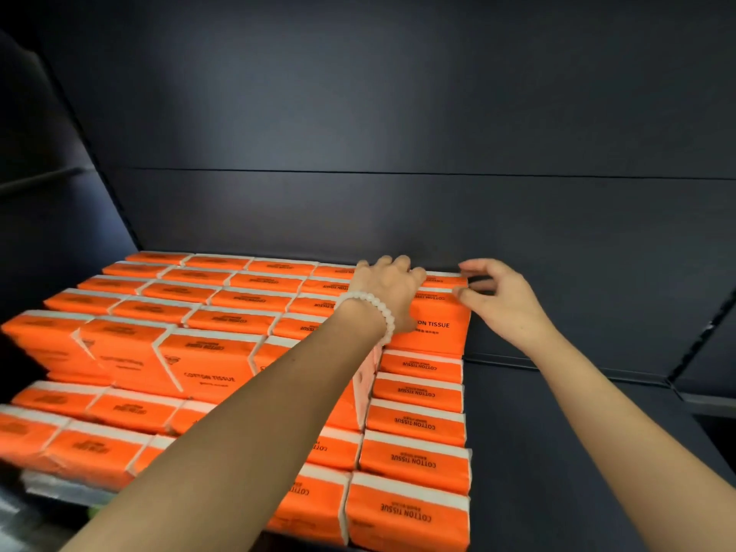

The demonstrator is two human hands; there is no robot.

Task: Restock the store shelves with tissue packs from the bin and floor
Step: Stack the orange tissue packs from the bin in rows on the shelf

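Orange tissue packs (223,296) with white edges and black "COTTON TISSUE" print fill the left and middle of a dark shelf (557,452) in rows. At the back right of the stack, one pack (434,324) stands upright on top of the right column. My left hand (388,290), with a white bead bracelet on the wrist, grips that pack's top left edge with curled fingers. My right hand (498,292) pinches its top right corner between thumb and fingers.
The dark back panel (398,193) of the shelf rises right behind the packs. Bare shelf surface lies to the right of the stack. A shelf upright (705,332) runs down at the far right, and another dark side panel (59,193) stands at the left.
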